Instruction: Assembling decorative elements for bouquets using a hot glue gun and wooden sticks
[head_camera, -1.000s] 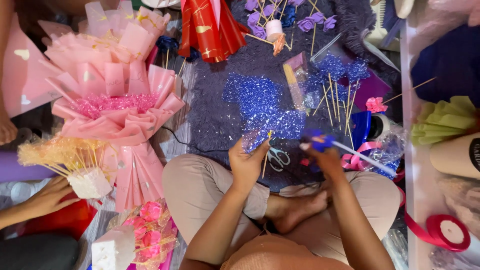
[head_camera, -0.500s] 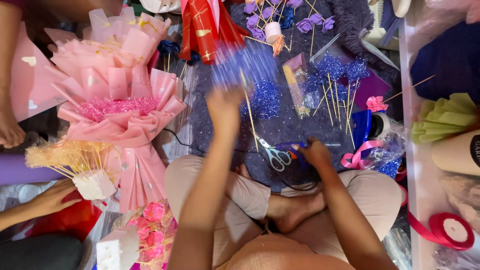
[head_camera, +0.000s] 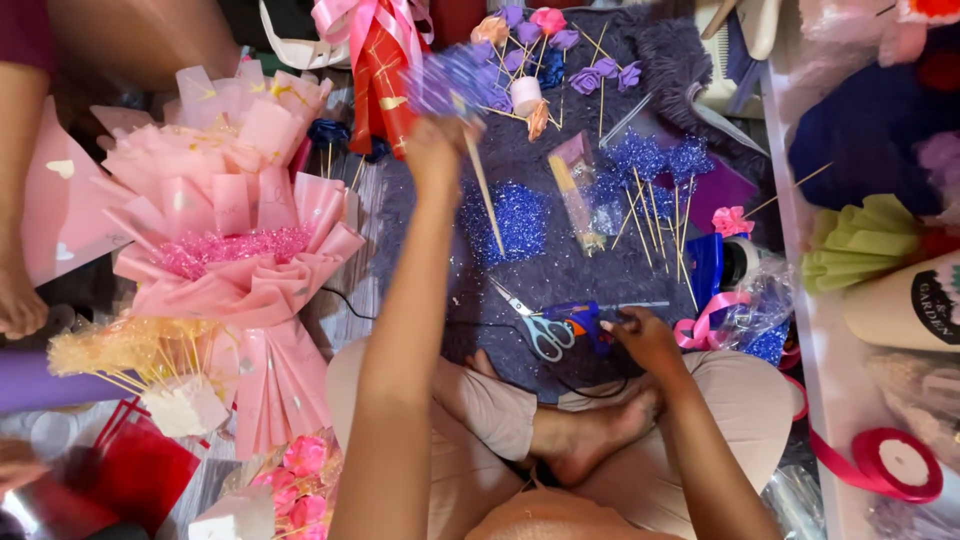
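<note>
My left hand is stretched far forward and grips a blue glitter flower on a wooden stick, held over the dark fuzzy mat. My right hand rests low on the mat, touching a blue glue gun. Scissors lie just left of the glue gun. A flat blue glitter piece lies on the mat between my hands. More blue glitter flowers on sticks lie to the right of it.
A large pink wrapped bouquet stands at left, a red wrapped one at the top. Purple paper roses lie at the far edge. A red ribbon spool sits at right. Another person's foot is at far left.
My left hand has carried the blue glitter flower from near my lap up and forward to the top of the mat. My right hand has stayed by the glue gun.
</note>
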